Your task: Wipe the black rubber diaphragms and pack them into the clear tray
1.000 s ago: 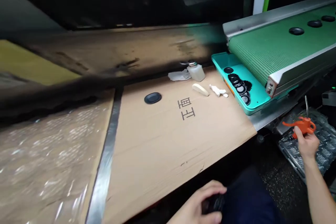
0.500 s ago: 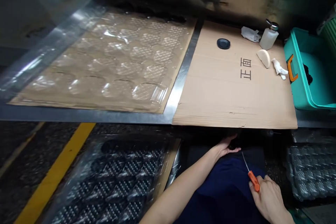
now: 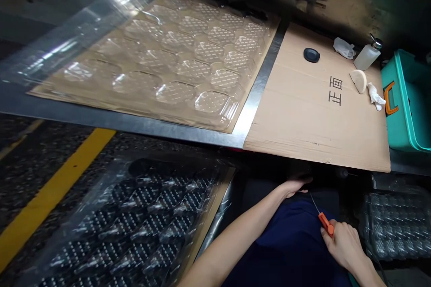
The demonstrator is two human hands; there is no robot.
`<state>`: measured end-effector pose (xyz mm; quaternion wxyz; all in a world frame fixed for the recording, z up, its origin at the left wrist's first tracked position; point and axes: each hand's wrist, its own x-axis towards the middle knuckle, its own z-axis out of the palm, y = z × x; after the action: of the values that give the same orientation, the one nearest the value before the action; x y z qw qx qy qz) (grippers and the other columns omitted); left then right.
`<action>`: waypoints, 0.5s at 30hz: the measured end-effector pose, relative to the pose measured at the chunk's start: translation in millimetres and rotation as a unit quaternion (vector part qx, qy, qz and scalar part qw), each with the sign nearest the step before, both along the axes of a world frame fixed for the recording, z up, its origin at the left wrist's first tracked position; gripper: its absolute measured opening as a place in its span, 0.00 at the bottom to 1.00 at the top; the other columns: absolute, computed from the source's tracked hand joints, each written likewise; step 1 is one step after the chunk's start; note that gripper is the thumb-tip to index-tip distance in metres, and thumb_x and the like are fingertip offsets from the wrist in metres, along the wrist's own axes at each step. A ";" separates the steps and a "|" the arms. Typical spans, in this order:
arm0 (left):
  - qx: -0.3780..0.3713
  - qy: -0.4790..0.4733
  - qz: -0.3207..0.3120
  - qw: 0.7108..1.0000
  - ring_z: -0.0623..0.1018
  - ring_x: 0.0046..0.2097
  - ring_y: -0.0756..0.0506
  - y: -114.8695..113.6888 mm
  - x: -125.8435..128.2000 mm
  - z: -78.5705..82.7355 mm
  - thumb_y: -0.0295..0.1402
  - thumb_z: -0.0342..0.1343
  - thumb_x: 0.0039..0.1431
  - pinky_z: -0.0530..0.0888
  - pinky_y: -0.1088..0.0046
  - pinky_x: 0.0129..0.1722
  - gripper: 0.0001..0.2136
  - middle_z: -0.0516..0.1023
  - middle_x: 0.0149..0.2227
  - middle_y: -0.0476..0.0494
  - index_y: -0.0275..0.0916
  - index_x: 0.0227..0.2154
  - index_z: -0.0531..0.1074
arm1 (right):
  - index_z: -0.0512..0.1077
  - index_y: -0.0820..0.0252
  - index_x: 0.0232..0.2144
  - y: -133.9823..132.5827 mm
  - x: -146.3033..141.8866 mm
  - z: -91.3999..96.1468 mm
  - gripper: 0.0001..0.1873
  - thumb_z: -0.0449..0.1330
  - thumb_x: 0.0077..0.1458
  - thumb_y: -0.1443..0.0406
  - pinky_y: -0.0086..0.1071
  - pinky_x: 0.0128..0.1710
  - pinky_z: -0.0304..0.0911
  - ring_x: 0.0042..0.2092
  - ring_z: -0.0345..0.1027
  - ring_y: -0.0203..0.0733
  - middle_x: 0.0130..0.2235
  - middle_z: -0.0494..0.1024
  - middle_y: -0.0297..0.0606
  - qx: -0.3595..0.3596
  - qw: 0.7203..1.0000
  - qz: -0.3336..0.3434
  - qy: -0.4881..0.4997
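My right hand (image 3: 345,242) grips a tool with an orange handle (image 3: 326,224) and a thin metal shaft (image 3: 315,202). The shaft points up and left, its tip close to the fingers of my left hand (image 3: 296,187). Those fingers curl at the lap, under the table's front edge, round something dark that blends into the shadow; I cannot make out what it is. Above, on a cardboard sheet (image 3: 289,116), lies a small round black part (image 3: 311,55).
A clear moulded tray (image 3: 191,69) lies on the metal table at left. Below it sits a tray of black parts (image 3: 148,224). At right are a pump bottle (image 3: 367,56), a pale half-round sponge (image 3: 358,81), crumpled tissue (image 3: 376,97), a teal bin (image 3: 400,112) and stacked clear trays (image 3: 399,224).
The view has turned, so the table things appear shifted right and tilted. My hands stay in nearly the same place, the tool's tip still by my left fingers.
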<state>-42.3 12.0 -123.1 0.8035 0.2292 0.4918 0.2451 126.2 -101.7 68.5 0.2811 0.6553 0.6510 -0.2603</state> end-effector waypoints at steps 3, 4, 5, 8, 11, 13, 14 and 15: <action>0.074 0.044 -0.048 0.995 0.68 0.65 0.31 -4.7 -5.3 2.8 0.33 0.73 0.42 0.64 0.55 0.66 0.28 0.74 0.60 0.36 0.41 0.50 0.76 | 0.72 0.56 0.34 7.5 3.2 8.8 0.19 0.48 0.68 0.54 0.34 0.33 0.54 0.37 0.77 0.50 0.33 0.81 0.42 0.011 0.999 -0.027 0.014; 0.094 0.054 -0.064 0.992 0.68 0.65 0.31 -6.1 -6.6 3.5 0.32 0.72 0.42 0.62 0.55 0.67 0.28 0.75 0.59 0.36 0.41 0.50 0.76 | 0.72 0.56 0.33 10.4 3.6 11.8 0.19 0.49 0.68 0.54 0.33 0.33 0.53 0.36 0.77 0.49 0.33 0.81 0.41 0.013 0.999 -0.033 0.018; 0.111 0.060 -0.078 0.989 0.69 0.64 0.31 -7.4 -7.6 4.3 0.33 0.71 0.43 0.61 0.55 0.67 0.28 0.75 0.59 0.37 0.41 0.51 0.76 | 0.71 0.56 0.31 13.4 3.7 14.5 0.18 0.50 0.67 0.54 0.33 0.32 0.52 0.36 0.76 0.48 0.32 0.80 0.40 0.011 0.999 -0.037 0.025; 0.151 0.073 -0.096 0.981 0.69 0.65 0.33 -10.4 -8.3 7.0 0.35 0.68 0.47 0.60 0.58 0.67 0.28 0.74 0.60 0.37 0.42 0.54 0.74 | 0.70 0.55 0.29 21.8 4.0 17.8 0.17 0.52 0.65 0.54 0.32 0.32 0.51 0.35 0.75 0.45 0.31 0.80 0.37 0.003 0.998 -0.037 0.053; 0.163 0.082 -0.087 0.979 0.68 0.65 0.33 -11.4 -7.1 9.0 0.37 0.67 0.49 0.59 0.58 0.67 0.29 0.73 0.62 0.37 0.42 0.56 0.72 | 0.70 0.55 0.29 28.1 5.7 13.8 0.16 0.52 0.65 0.54 0.31 0.32 0.50 0.36 0.74 0.45 0.32 0.79 0.36 0.008 0.998 -0.032 0.045; 0.153 0.084 -0.068 0.982 0.67 0.66 0.32 -10.6 -5.6 8.9 0.38 0.66 0.50 0.58 0.57 0.68 0.28 0.73 0.62 0.37 0.42 0.56 0.73 | 0.70 0.55 0.30 30.5 6.8 9.6 0.16 0.52 0.65 0.54 0.32 0.33 0.50 0.37 0.75 0.46 0.33 0.80 0.37 0.012 0.999 -0.029 0.033; 0.142 0.081 -0.056 0.985 0.67 0.65 0.32 -9.8 -4.6 8.2 0.39 0.66 0.51 0.58 0.57 0.68 0.26 0.73 0.61 0.37 0.42 0.55 0.73 | 0.71 0.55 0.31 31.0 6.9 7.7 0.16 0.52 0.65 0.54 0.32 0.33 0.50 0.37 0.75 0.47 0.33 0.80 0.38 0.015 0.999 -0.030 0.029; 0.127 0.076 -0.042 0.988 0.68 0.65 0.33 -8.6 -3.4 7.2 0.40 0.65 0.53 0.60 0.57 0.67 0.25 0.74 0.60 0.37 0.42 0.54 0.73 | 0.71 0.55 0.32 31.0 6.7 6.1 0.16 0.52 0.66 0.54 0.32 0.33 0.50 0.38 0.75 0.47 0.33 0.80 0.38 0.017 0.999 -0.031 0.028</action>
<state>-45.7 3.4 -115.9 0.7379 0.3673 0.5062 0.2537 132.8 -70.7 74.6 0.2435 0.6723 0.6425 -0.2757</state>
